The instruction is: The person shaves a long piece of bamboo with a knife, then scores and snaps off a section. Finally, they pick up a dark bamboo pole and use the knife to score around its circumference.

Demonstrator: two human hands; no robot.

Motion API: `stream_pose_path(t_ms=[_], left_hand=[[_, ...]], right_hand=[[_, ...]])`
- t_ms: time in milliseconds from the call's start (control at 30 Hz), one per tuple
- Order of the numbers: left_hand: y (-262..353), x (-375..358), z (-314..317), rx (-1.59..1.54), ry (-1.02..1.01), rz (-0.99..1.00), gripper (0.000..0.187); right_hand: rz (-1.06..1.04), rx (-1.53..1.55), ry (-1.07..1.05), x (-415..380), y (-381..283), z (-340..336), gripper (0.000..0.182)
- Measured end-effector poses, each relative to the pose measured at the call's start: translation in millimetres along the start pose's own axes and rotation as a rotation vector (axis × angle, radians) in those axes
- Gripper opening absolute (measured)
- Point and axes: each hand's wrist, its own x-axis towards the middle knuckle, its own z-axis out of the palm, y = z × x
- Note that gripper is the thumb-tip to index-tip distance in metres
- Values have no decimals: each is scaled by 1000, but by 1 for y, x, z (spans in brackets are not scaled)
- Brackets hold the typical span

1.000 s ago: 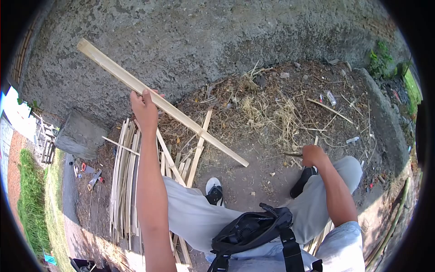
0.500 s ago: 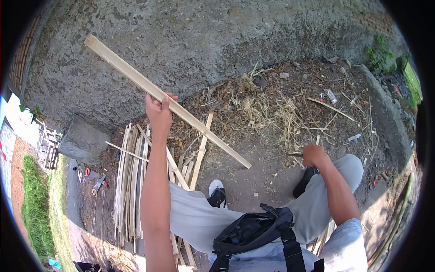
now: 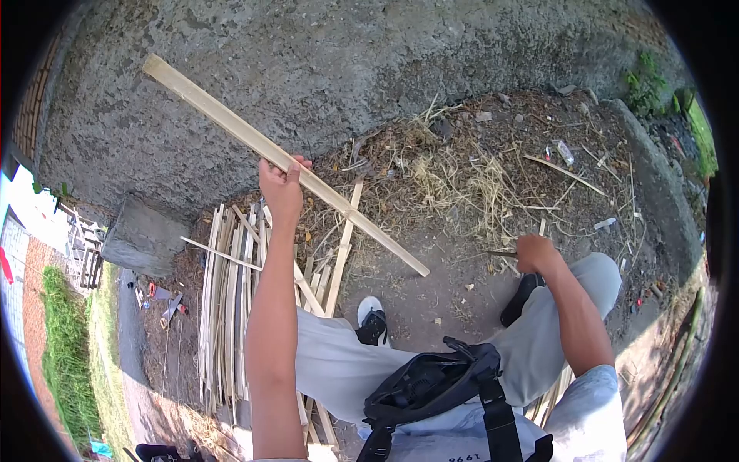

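My left hand [image 3: 282,189] grips a long pale bamboo slat [image 3: 215,117] near its middle. The slat slants from the upper left by the concrete wall down to its lower end above the dirt in front of my feet. My right hand [image 3: 534,254] rests by my right knee, closed on a dark knife [image 3: 500,252] whose thin blade points left. Below my left arm lies a pile of split bamboo strips [image 3: 227,308] on the ground.
A rough concrete wall [image 3: 369,61] fills the top. Dry straw and litter [image 3: 469,185] cover the dirt at centre right. A grey concrete block [image 3: 135,235] sits at left, small tools [image 3: 165,304] beside it. A black bag [image 3: 431,385] hangs at my waist.
My left hand has moved to the right with the slat over the second. My right hand stays closed by my knee.
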Motion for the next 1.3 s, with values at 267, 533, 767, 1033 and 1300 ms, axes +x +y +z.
stream_pose_path(t_ms=[267, 533, 767, 1033, 1300], left_hand=[[-21, -7, 2, 47, -34, -33, 42], [-30, -11, 7, 62, -53, -54, 41], [-63, -16, 5, 87, -63, -88, 48], [-90, -34, 15, 85, -75, -173, 60], [-112, -31, 20, 86, -94, -144, 49]], right_hand=[[17, -3, -3, 3, 0, 2, 27], [18, 2, -21, 5, -3, -1, 28], [1, 18, -43, 5, -6, -4, 27], [8, 28, -71, 7, -7, -6, 25], [-15, 23, -51, 17, -6, -1, 24]])
